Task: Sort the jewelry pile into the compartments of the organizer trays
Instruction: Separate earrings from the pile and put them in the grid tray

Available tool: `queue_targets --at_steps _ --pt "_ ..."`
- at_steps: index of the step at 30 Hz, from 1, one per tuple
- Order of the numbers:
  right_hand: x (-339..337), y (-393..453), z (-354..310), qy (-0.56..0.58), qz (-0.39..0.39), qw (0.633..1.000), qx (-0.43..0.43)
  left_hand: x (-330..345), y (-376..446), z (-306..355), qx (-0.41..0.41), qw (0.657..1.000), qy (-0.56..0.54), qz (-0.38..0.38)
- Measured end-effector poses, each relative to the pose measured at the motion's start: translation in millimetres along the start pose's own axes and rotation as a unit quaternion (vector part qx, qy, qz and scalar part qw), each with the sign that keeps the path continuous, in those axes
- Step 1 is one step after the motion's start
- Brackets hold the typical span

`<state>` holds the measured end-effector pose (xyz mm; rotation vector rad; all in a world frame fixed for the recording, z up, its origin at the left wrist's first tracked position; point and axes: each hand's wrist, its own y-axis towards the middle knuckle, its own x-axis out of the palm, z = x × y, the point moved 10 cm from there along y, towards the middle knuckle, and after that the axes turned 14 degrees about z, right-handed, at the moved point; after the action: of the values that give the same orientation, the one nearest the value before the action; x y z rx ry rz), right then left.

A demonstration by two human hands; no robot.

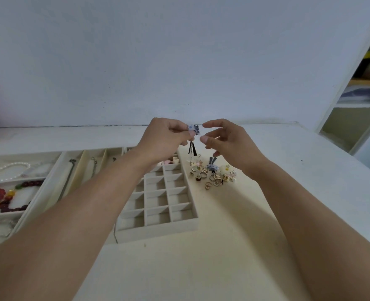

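My left hand (168, 135) pinches a blue-and-white earring (194, 129) with black dangling bars, held in the air above the table. My right hand (225, 141) hovers just to its right, fingers loosely spread, holding nothing. Below them the jewelry pile (212, 172) of rings and earrings lies on the table, including a matching blue-and-white earring (211, 166). Left of the pile stands the small-grid organizer tray (168, 216); pink pieces sit in its far compartments, partly hidden by my left arm.
A long-slot tray (79, 168) holds chains. At the far left a wide tray (16, 177) holds a pearl bracelet (10, 170) and red bead bracelets (5, 196). The wall runs behind the table; a shelf unit (357, 105) stands at the right.
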<state>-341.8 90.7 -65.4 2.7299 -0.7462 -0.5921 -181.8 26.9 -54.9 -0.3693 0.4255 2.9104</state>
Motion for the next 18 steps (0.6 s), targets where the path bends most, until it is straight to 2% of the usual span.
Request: queue_targets --at_steps 4,6,14,18 --pt "17.4 -10.2 12.4 -0.024 -0.086 0.995 0.049 0.1 1.3 -3.4 -0.021 1.0 -0.023 -0.001" --pt "26.2 -15.1 16.6 -0.022 -0.103 0.992 0.066 0.2 2.4 -4.3 -0.02 0.999 -0.027 0.0" --pt "38.9 -23.4 19.0 -0.041 -0.1 0.991 0.075 -3.5 7.2 -7.4 -0.02 0.999 -0.035 0.018" --pt "34.6 -21.6 17.6 -0.01 -0.087 0.992 0.091 -8.0 6.9 -8.1 -0.029 0.998 -0.037 0.033"
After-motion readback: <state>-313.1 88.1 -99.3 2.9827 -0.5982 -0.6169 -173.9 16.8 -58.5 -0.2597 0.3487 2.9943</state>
